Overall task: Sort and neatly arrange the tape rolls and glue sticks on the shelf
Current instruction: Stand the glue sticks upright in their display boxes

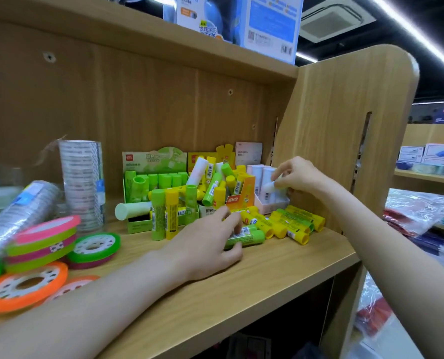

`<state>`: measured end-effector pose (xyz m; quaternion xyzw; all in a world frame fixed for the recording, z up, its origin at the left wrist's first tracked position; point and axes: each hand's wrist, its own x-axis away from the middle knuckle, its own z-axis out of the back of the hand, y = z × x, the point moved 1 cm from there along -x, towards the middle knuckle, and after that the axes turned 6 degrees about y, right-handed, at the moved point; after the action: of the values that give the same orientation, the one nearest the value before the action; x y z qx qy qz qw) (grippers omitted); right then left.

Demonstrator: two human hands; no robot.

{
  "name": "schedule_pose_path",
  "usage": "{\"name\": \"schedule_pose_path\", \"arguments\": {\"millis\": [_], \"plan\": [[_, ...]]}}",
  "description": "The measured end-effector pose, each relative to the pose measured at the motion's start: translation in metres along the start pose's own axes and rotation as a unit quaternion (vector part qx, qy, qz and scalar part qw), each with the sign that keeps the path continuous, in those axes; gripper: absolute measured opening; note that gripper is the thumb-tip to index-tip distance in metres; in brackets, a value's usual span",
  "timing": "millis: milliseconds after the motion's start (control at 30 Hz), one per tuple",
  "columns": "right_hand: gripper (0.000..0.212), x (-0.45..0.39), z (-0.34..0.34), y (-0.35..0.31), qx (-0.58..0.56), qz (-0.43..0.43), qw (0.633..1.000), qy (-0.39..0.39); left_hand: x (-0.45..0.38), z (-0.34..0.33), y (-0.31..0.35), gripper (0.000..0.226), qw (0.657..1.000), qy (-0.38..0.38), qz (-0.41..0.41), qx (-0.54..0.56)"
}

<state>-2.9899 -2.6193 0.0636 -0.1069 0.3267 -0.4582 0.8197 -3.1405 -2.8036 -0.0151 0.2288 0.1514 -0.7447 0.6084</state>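
Wooden shelf [280, 275] bears tape rolls [42, 242], glue sticks [288, 224], display boxes [161, 193].

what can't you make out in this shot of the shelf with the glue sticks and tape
Head view, the only one:
- The green glue stick under the left hand: its left end is hidden by the fingers.
- The white glue stick in the right hand: mostly covered by the fingers.
- Label print on the display boxes: too small to read.
- The orange tape roll at the left edge: blurred.
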Motion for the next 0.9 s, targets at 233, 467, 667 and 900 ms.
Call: {"name": "schedule_pose_path", "arguments": {"millis": [233, 467, 667, 900], "plan": [[0.037, -0.012, 0.0, 0.002, 0.037, -0.012, 0.995, 0.09, 0.0, 0.0, 0.0, 0.024, 1.0, -0.003, -0.001, -0.001], [0.016, -0.003, -0.013, 0.0, 0.103, 0.057, 0.982, 0.149, 0.0, 0.0, 0.0, 0.023, 1.0, -0.003, -0.005, -0.004], [0.025, -0.006, -0.011, 0.0, 0.194, 0.077, 0.967, 0.146, 0.001, -0.001, -0.001, 0.027, 1.0, 0.018, -0.012, -0.022], [0.047, -0.004, 0.0, -0.003, 0.185, 0.053, 0.978, 0.073, 0.0, -0.003, -0.004, 0.057, 0.993, 0.074, -0.045, -0.086]]}}
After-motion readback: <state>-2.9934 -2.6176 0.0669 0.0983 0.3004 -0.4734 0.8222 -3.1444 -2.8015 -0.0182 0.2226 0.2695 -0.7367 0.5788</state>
